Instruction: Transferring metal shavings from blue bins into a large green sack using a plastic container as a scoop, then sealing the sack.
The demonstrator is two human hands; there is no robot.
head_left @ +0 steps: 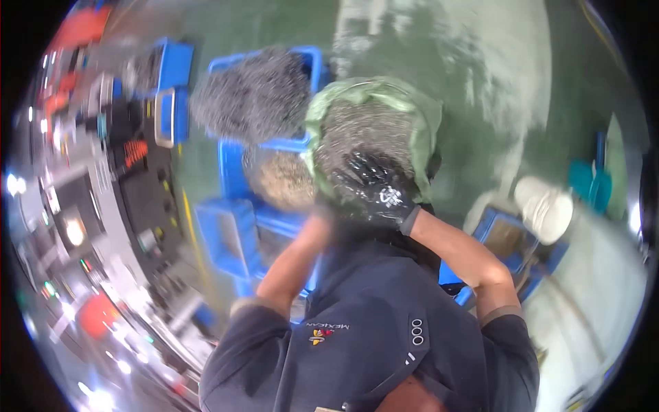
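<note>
A pale green sack (429,113) stands with its mouth spread wide in front of me. It is filled with grey metal shavings (367,127). My right hand (381,185), in a wet, shiny black glove, lies on the near part of the shavings with its fingers spread. Close to the sack's near left rim is my left hand (333,209), dark and smeared by motion, so its fingers cannot be made out. Left of the sack, a tangled grey heap of metal shavings (257,93) rises above a blue crate (316,65).
Tan, chip-like material (283,180) sits among blue crates nearer me; an upright blue bin (223,237) stands beside it. At right are a white bucket (546,209), a teal container (590,185) and another blue crate (494,230). Machinery (141,199) lines the left.
</note>
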